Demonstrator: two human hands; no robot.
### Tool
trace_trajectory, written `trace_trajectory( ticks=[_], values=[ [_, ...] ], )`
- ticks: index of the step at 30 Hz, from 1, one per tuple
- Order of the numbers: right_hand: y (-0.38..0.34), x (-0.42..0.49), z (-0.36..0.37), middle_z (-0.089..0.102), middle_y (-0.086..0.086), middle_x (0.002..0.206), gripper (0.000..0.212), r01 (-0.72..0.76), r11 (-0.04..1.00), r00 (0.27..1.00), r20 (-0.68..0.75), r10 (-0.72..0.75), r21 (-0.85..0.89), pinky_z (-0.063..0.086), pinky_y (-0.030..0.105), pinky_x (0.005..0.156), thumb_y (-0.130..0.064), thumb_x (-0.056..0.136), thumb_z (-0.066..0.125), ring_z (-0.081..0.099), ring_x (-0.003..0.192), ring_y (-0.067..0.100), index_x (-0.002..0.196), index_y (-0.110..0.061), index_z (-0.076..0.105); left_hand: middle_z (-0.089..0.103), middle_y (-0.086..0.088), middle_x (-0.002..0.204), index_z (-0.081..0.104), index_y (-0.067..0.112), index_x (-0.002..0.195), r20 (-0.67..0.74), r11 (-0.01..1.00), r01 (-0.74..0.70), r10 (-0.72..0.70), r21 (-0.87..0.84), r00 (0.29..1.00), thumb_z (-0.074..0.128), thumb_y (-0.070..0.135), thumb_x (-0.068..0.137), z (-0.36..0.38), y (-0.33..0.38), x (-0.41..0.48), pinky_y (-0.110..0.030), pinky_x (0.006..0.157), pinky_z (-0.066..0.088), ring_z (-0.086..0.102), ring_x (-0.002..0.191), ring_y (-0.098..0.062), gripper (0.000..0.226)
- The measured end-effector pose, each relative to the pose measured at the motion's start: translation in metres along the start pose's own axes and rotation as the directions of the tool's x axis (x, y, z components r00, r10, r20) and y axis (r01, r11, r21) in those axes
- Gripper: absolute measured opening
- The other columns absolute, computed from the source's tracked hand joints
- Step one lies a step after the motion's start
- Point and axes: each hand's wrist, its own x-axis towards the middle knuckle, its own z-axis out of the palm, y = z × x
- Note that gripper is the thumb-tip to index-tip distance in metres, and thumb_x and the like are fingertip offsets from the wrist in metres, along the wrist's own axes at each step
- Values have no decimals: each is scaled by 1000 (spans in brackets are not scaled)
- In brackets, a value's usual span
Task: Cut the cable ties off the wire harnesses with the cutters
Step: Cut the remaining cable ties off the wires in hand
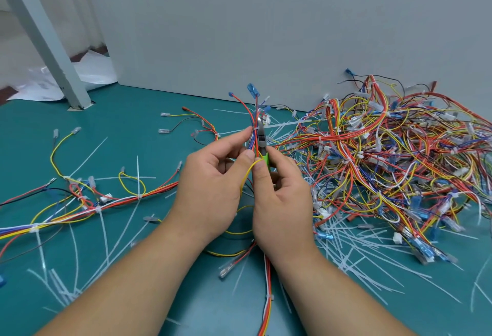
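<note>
My left hand (210,178) pinches a wire harness (253,112) of red, blue and yellow wires, held upright above the green table. My right hand (282,192) grips green-handled cutters (262,138), whose metal jaws sit at a white cable tie (282,124) that wraps the bundle and sticks out to the right. Blue terminals top the wires. The rest of this harness hangs down between my wrists.
A big tangled pile of harnesses (394,154) fills the right side. Another harness (87,208) with ties lies at the left. Several cut white ties (354,253) litter the green table (149,128). A grey wall stands behind, a metal post (53,51) at far left.
</note>
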Motion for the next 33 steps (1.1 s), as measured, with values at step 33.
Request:
trace_trajectory(
  ticks=[33],
  values=[
    [-5,-1,0,60,1,102,24,35,997,999,-24,-37,-69,47,22,88,-21,100,65,58,92,9,124,-23,71,76,5,111,69,16,127,-27,998,-55,55,29,998,64,9,96,-4,-12,4,-41,103,52,69,111,-18,33]
  ],
)
